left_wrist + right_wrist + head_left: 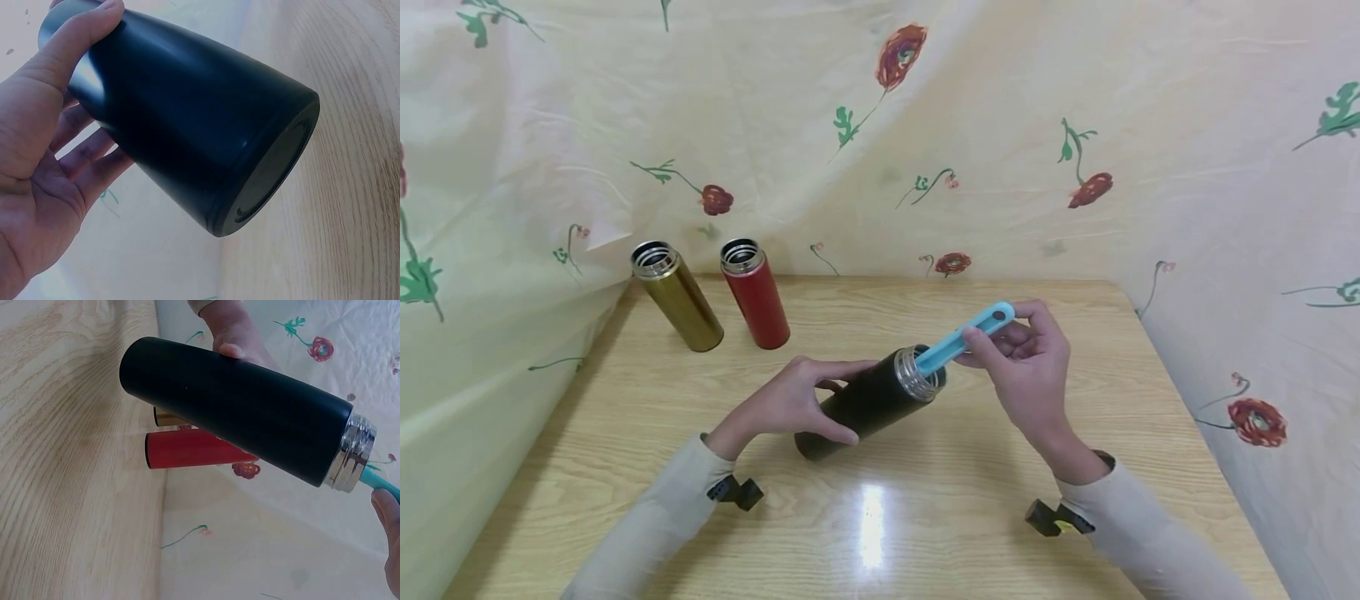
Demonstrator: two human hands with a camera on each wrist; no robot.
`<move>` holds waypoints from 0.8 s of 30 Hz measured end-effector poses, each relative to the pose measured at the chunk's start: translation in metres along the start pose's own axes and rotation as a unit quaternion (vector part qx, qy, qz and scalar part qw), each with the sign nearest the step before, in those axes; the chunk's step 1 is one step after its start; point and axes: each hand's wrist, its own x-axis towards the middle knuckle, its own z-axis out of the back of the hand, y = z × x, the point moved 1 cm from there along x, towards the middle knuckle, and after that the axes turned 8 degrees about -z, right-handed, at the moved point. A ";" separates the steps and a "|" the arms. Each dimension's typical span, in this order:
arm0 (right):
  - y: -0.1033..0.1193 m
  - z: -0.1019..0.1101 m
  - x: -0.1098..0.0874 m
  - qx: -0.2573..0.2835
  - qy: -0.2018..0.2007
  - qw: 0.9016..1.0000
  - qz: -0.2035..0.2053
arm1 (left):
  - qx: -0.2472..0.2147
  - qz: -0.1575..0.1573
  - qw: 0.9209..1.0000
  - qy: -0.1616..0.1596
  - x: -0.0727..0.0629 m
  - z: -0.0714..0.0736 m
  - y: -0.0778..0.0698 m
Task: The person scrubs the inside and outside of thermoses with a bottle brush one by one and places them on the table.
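A black vacuum flask (874, 404) without a lid is held tilted, its steel-threaded mouth (917, 372) up and to the right. My left hand (793, 396) grips its body, thumb on the near side and fingers round the far side. In the left wrist view the flask's base (272, 172) appears raised off the table. With thumb and fingers, my right hand (1030, 362) pinches a long light-blue handle (966, 337) with a dark hole at its outer end. The handle's other end goes into the flask's mouth, where whatever it carries is hidden.
A gold flask (685, 304) and a red flask (757, 300) stand upright, lidless, at the back left of the wooden table (970, 517). Flower-patterned cloth (790, 108) hangs behind the table and at its sides.
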 end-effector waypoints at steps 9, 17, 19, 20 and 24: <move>-0.002 -0.001 -0.003 -0.011 -0.030 0.999 -0.012 | 0.013 0.006 1.000 -0.005 -0.001 0.000 0.001; -0.002 0.002 -0.003 0.007 -0.022 1.000 0.002 | 0.006 0.006 1.000 0.005 -0.003 0.001 0.000; 0.000 0.003 -0.002 0.006 -0.023 1.000 0.007 | 0.002 0.003 1.000 0.007 -0.003 0.001 0.001; 0.000 0.003 -0.001 0.005 -0.024 1.000 0.009 | 0.000 0.002 1.000 0.007 -0.003 0.002 0.002; 0.003 0.005 0.001 0.004 -0.028 0.999 0.020 | -0.003 0.000 1.000 0.007 -0.005 0.002 0.004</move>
